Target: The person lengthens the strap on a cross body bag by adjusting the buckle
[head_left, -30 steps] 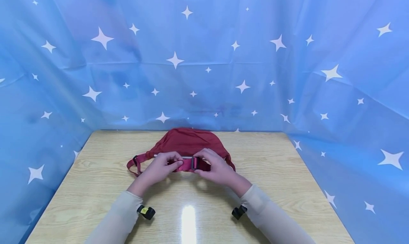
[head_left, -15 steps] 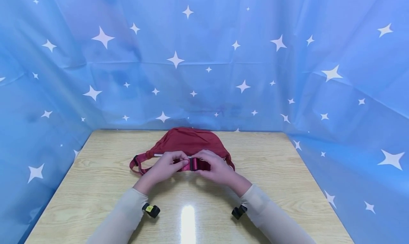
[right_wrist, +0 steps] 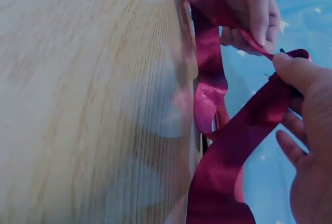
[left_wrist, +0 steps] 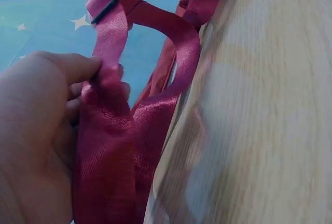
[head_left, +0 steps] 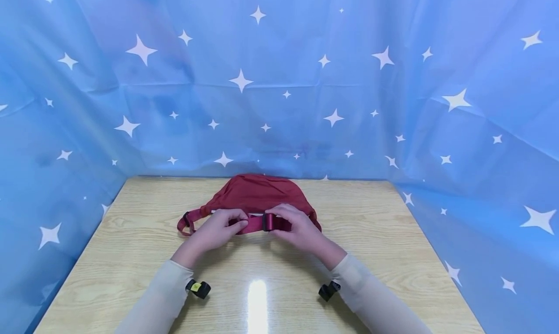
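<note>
A dark red waist bag [head_left: 262,191] lies at the far middle of the table, its red strap [head_left: 252,224] stretched along its near side. My left hand [head_left: 218,231] pinches the strap between thumb and fingers, left of a black slider buckle [head_left: 264,222]. At the buckle, my right hand [head_left: 301,233] holds the strap by thumb and fingertips. In the left wrist view the strap [left_wrist: 106,130] hangs in a loop past the left hand [left_wrist: 36,130], up to the buckle. The right wrist view shows the right thumb [right_wrist: 298,71] pressed at the buckle end, with other fingers partly hidden.
The wooden table [head_left: 384,266] extends around the bag. A blue curtain with white stars [head_left: 279,91] stands behind and at both sides. Another strap loop with a black adjuster [head_left: 186,219] lies left of the bag. Black wrist cameras [head_left: 201,289] sit at both cuffs.
My left hand slid right along the strap up to the buckle, then drew back left, with more strap showing between the hands now. My right hand has barely moved.
</note>
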Demonstrator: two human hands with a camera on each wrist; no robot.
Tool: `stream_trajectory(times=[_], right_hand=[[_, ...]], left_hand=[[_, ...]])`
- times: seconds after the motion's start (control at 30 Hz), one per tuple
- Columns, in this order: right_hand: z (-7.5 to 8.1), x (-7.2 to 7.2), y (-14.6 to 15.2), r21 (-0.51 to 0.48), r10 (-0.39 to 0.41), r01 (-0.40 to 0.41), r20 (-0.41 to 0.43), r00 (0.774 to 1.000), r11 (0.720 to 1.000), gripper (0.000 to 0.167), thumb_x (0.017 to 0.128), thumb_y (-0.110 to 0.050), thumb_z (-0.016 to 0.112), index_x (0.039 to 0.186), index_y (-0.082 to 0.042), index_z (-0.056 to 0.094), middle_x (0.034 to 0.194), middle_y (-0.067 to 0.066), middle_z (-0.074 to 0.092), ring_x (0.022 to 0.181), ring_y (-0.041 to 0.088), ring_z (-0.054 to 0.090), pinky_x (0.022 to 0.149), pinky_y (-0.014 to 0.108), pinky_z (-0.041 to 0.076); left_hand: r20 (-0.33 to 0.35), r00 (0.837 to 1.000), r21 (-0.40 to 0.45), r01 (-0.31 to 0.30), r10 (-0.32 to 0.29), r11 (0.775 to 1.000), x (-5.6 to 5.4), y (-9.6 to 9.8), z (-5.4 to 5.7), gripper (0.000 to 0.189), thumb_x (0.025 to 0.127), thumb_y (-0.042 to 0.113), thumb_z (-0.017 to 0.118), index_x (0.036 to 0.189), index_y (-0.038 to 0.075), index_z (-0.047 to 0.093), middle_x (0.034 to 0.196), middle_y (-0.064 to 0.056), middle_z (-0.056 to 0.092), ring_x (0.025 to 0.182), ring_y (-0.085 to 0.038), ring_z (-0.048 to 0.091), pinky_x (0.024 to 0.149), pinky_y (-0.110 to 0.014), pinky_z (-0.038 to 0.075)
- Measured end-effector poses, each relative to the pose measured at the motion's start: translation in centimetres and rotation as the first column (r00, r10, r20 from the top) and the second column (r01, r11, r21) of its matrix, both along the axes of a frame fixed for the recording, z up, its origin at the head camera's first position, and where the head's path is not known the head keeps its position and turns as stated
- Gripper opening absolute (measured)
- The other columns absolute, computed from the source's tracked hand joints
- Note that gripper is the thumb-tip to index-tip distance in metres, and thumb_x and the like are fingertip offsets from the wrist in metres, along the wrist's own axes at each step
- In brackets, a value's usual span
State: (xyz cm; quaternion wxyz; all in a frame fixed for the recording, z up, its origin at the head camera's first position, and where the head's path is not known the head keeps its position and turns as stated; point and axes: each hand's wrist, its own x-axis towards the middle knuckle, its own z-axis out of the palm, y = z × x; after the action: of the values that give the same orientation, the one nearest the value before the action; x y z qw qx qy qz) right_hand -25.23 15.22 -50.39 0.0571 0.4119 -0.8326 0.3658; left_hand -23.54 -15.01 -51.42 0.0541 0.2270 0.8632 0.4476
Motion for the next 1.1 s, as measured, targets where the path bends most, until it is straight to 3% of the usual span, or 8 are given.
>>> stream_trajectory(times=[0.2, 0.4, 0.63, 0.73, 0.87, 1.1], right_hand=[[0.4, 0.2, -0.3, 0.022, 0.020, -0.021, 0.052, 0.998, 1.000, 0.054, 0.094, -0.007, 0.087, 0.144, -0.016, 0.070, 0.138, -0.005, 0.069, 0.131, 0.014, 0.061, 0.110, 0.042, 0.053], [0.4, 0.1, -0.6, 0.022, 0.042, -0.042, 0.012, 0.999, 0.999, 0.050, 0.096, -0.008, 0.087, 0.143, -0.017, 0.072, 0.138, -0.004, 0.071, 0.130, 0.016, 0.063, 0.109, 0.044, 0.054], [0.2, 0.2, -0.3, 0.011, -0.003, 0.003, -0.001, 1.000, 1.000, 0.048, 0.097, -0.012, 0.087, 0.143, -0.016, 0.073, 0.139, -0.001, 0.072, 0.132, 0.019, 0.064, 0.110, 0.045, 0.054], [0.1, 0.1, -0.1, 0.008, -0.009, 0.009, 0.006, 1.000, 1.000, 0.050, 0.097, -0.009, 0.087, 0.144, -0.016, 0.072, 0.140, -0.001, 0.071, 0.133, 0.019, 0.063, 0.111, 0.045, 0.054], [0.1, 0.0, -0.1, 0.012, -0.007, 0.007, 0.021, 1.000, 1.000, 0.053, 0.096, -0.005, 0.086, 0.145, -0.017, 0.071, 0.141, -0.004, 0.070, 0.134, 0.017, 0.062, 0.111, 0.042, 0.053], [0.4, 0.2, -0.6, 0.006, 0.022, -0.022, 0.054, 0.998, 1.000, 0.052, 0.096, -0.010, 0.089, 0.144, -0.014, 0.070, 0.140, -0.005, 0.068, 0.131, 0.016, 0.062, 0.106, 0.042, 0.056]], left_hand=[[-0.003, 0.999, 0.049, 0.050, -0.050, 0.998, -0.1, 0.7, 0.7, 0.013, 0.113, 0.026, 0.067, 0.101, 0.024, 0.071, 0.082, 0.008, 0.057, 0.072, -0.011, 0.053, 0.077, -0.034, 0.048], [-0.014, 0.996, 0.052, 0.092, -0.092, 0.994, -0.5, 2.0, 1.2, 0.015, 0.113, 0.022, 0.068, 0.098, 0.024, 0.070, 0.086, 0.008, 0.061, 0.079, -0.012, 0.057, 0.078, -0.034, 0.050], [-0.032, 0.998, -0.044, 0.052, -0.054, 0.998, -0.4, 0.9, 0.9, 0.009, 0.112, 0.024, 0.068, 0.108, 0.027, 0.076, 0.095, 0.012, 0.068, 0.085, -0.010, 0.061, 0.081, -0.034, 0.052], [-0.052, 0.998, -0.089, 0.029, -0.033, 0.996, -0.3, 0.0, 0.7, 0.010, 0.112, 0.024, 0.069, 0.104, 0.026, 0.074, 0.088, 0.013, 0.065, 0.079, -0.008, 0.059, 0.080, -0.034, 0.051], [-0.071, 0.997, -0.087, 0.019, -0.025, 0.996, -0.3, -0.6, 0.7, 0.013, 0.113, 0.025, 0.068, 0.100, 0.026, 0.072, 0.081, 0.012, 0.060, 0.074, -0.007, 0.057, 0.079, -0.034, 0.050], [-0.052, 0.996, -0.055, 0.071, -0.074, 0.996, -0.4, 0.2, 1.4, 0.014, 0.113, 0.021, 0.068, 0.101, 0.026, 0.072, 0.085, 0.012, 0.065, 0.077, -0.008, 0.059, 0.077, -0.033, 0.052]])
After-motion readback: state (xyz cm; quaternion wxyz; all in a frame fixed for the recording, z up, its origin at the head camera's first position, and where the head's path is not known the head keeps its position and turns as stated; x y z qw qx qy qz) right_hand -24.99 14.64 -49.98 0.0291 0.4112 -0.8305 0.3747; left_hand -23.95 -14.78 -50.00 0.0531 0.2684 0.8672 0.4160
